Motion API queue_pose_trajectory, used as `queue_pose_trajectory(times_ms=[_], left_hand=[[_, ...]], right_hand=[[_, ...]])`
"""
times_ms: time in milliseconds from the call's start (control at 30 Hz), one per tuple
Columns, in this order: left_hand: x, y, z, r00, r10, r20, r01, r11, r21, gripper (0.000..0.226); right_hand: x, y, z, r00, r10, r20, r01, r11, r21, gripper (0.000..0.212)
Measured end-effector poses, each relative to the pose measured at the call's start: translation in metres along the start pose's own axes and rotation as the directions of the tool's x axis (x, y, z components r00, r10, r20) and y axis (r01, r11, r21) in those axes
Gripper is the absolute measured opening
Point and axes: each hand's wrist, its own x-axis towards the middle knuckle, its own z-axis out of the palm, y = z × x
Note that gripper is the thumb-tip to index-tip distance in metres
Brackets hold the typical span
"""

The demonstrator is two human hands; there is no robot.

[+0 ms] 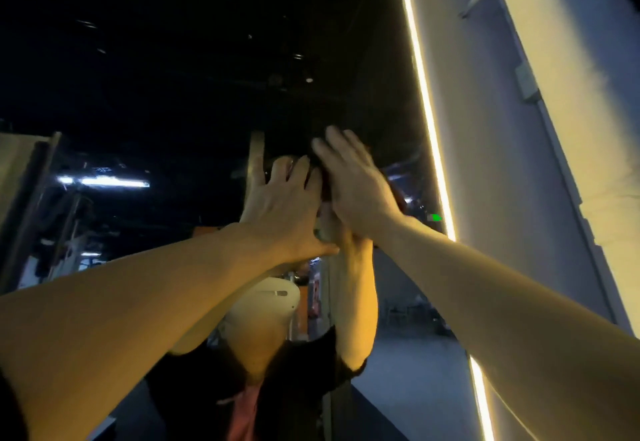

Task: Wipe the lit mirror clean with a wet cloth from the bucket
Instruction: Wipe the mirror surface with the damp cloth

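- High on the mirror (207,59), both hands press flat on the glass, side by side; a dark cloth (320,177) seems to lie under them, mostly hidden, so I cannot say how it is folded
- left hand (280,212): fingers straight and a little spread, palm on the glass, probably to push the cloth firmly
- right hand (349,181): fingers straight and close together, overlapping the left one, probably to add pressure
- both arms reach up because the spot is high; the wiping looks in progress
- light strip (427,111) runs along the right edge of the mirror; a pale wall (502,146) stands beside it
- the bucket is not in view
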Motion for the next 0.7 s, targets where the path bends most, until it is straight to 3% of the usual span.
queue_pose_trajectory(times_ms=[33,67,100,167,233,267,333,400,433,500,567,600,633,700], left_hand=[[-0.002,0.002,-0.001,1.0,-0.002,-0.01,0.002,1.0,0.01,0.114],[-0.005,0.002,-0.002,1.0,0.004,-0.015,-0.004,1.0,0.03,0.111],[-0.009,0.002,-0.003,1.0,0.014,-0.015,-0.013,0.999,0.052,0.108],[-0.022,0.0,-0.006,0.999,0.043,0.011,-0.044,0.995,0.088,0.102],[-0.035,-0.002,-0.007,0.994,0.092,0.057,-0.098,0.988,0.12,0.1],[-0.04,-0.003,-0.007,0.99,0.109,0.085,-0.12,0.984,0.131,0.101],[-0.051,-0.001,-0.007,0.987,0.103,0.125,-0.115,0.989,0.097,0.104],[-0.06,0.001,-0.007,0.988,0.071,0.134,-0.076,0.997,0.031,0.104],[-0.065,0.001,-0.007,0.988,0.069,0.138,-0.073,0.997,0.025,0.104],[-0.074,-0.004,-0.006,0.985,0.079,0.152,-0.084,0.996,0.032,0.108],[-0.085,-0.011,-0.004,0.983,0.077,0.166,-0.082,0.996,0.022,0.11],[-0.089,-0.013,-0.003,0.982,0.075,0.174,-0.079,0.997,0.02,0.11],[-0.093,-0.013,-0.001,0.981,0.076,0.177,-0.081,0.997,0.021,0.111],[-0.098,-0.009,0.001,0.982,0.074,0.171,-0.077,0.997,0.008,0.111]], right_hand=[[-0.009,0.003,0.002,0.997,-0.076,0.011,0.077,0.995,-0.059,0.072],[-0.016,0.016,-0.001,0.999,-0.034,0.008,0.034,0.997,-0.063,0.071],[-0.021,0.032,-0.006,0.994,0.108,-0.003,-0.108,0.993,-0.044,0.069],[-0.032,0.055,-0.016,0.911,0.408,-0.063,-0.406,0.913,0.035,0.065],[-0.045,0.041,-0.011,0.852,0.508,-0.125,-0.507,0.861,0.044,0.064],[-0.051,0.025,-0.004,0.88,0.457,-0.129,-0.455,0.889,0.044,0.065],[-0.071,-0.011,0.013,0.985,0.17,-0.039,-0.169,0.985,0.032,0.07],[-0.096,-0.027,0.018,0.993,-0.079,0.086,0.081,0.996,-0.022,0.069],[-0.1,-0.018,0.015,0.991,-0.107,0.081,0.11,0.993,-0.038,0.067],[-0.099,0.015,0.011,0.996,0.093,0.004,-0.092,0.994,-0.055,0.063],[-0.097,0.032,0.004,0.917,0.385,-0.106,-0.387,0.922,-0.008,0.062],[-0.098,0.026,0.006,0.875,0.464,-0.14,-0.465,0.885,0.026,0.062],[-0.103,0.012,0.012,0.867,0.479,-0.14,-0.479,0.877,0.038,0.064],[-0.124,-0.023,0.026,0.957,0.276,-0.095,-0.277,0.961,0.006,0.07]])
